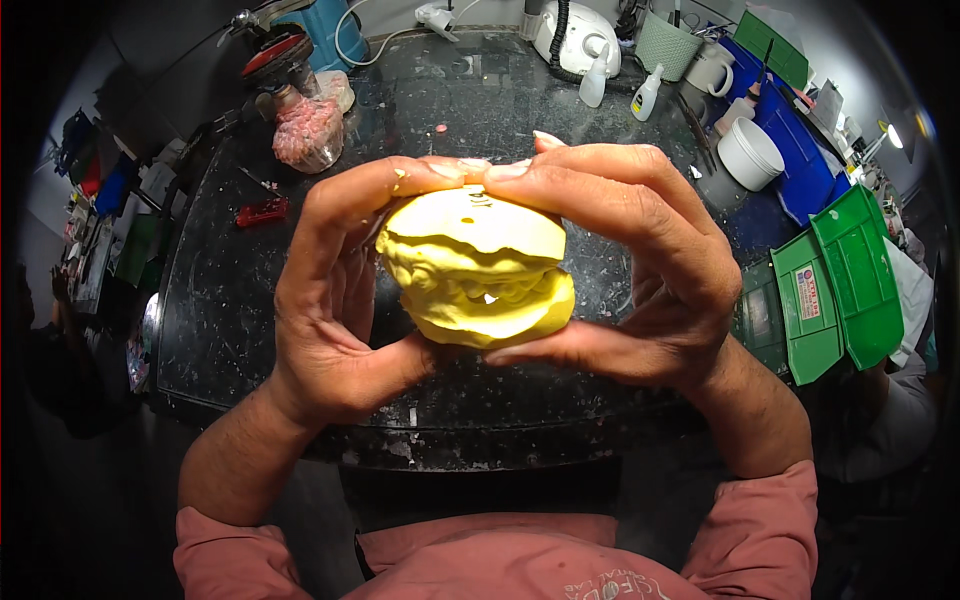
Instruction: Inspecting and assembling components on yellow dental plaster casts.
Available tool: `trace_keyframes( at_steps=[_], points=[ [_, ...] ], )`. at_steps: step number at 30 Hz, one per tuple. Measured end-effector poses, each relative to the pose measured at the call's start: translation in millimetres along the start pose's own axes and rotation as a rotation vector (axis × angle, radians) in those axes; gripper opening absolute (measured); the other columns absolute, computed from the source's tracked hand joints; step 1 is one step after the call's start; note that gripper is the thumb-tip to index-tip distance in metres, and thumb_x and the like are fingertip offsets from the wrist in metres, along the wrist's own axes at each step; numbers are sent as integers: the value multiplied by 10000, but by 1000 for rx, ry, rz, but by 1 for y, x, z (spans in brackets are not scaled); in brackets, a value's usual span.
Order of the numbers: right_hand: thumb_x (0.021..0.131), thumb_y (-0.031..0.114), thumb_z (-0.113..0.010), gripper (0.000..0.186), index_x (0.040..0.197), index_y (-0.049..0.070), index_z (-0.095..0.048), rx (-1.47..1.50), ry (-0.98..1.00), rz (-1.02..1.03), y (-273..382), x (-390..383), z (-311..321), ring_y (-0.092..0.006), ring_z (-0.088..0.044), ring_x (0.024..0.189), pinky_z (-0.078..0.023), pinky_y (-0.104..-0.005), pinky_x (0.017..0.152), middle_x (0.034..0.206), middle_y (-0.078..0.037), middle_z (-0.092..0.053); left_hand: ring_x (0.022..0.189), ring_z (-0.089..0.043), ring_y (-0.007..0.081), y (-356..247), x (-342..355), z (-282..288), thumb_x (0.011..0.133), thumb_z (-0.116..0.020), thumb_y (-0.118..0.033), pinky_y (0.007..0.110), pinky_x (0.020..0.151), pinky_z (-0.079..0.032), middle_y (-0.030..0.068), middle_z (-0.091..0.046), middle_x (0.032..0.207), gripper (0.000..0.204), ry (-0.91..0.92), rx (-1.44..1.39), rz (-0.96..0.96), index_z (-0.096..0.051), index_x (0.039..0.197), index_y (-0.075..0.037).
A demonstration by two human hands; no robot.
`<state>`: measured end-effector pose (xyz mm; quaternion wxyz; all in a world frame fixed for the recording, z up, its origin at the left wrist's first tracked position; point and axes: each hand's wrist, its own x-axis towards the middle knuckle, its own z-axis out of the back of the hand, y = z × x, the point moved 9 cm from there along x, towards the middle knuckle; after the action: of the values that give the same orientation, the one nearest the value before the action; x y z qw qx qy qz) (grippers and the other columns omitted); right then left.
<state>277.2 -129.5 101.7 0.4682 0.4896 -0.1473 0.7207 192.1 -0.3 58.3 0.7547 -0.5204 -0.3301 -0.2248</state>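
A pair of yellow plaster dental casts (470,280), one stacked on the other with the teeth meeting in between, is held over the dark worktop. My left hand (340,270) curls round their left side, fingertips along the top and thumb below. My right hand (650,260) grips from the right in the same way, its thumb along the bottom edge. Some dark marking shows on the upper cast.
The black speckled worktop (230,330) holds a pink-crusted pot (305,135), a red item (262,212), a white machine (570,40), two bottles, a white tub (750,155), blue trays (780,110) and green trays (850,280). Other people show at both far edges.
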Motion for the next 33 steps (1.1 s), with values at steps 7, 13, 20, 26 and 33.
trace_keyframes(
  at_steps=[7,13,20,26,33],
  points=[
    [624,218,-936,687,1198,-19,-642,-30,-20,-2,-1,-2,-1,-261,-625,1099,-525,-454,995,1146,-140,-672,1289,-505,301,-4,4,-2,742,-847,-133,431,1098,-407,225,-477,1386,829,25,100,-68,-354,1404,-55],
    [644,224,-928,671,1213,17,-638,-110,-63,140,7,-4,-1,-250,-650,1054,-541,-443,975,1136,-127,-656,1299,-503,329,-12,4,-2,682,-800,24,473,1103,-401,221,-513,1327,767,-50,132,-125,-417,1344,-28],
    [690,267,-904,744,1283,-39,-575,-32,41,28,8,-3,-3,-274,-643,1086,-517,-419,955,1140,-138,-697,1240,-535,248,-4,1,-9,682,-893,-79,384,1049,-450,153,-486,1371,939,53,82,-47,-300,1409,-79],
    [638,283,-916,840,1313,-52,-545,75,-58,-96,-2,-3,2,-290,-629,1099,-471,-428,1009,1224,-166,-656,1195,-551,203,1,1,-13,648,-944,-162,346,991,-494,122,-501,1327,948,21,-69,101,-314,1352,-90],
    [649,304,-911,686,1219,20,-657,-32,-9,-30,0,-3,-2,-269,-627,1050,-470,-508,1015,1131,-138,-665,1244,-551,283,-10,4,-8,655,-911,-15,401,1040,-477,234,-527,1328,872,12,62,9,-325,1298,-69]
  ],
)
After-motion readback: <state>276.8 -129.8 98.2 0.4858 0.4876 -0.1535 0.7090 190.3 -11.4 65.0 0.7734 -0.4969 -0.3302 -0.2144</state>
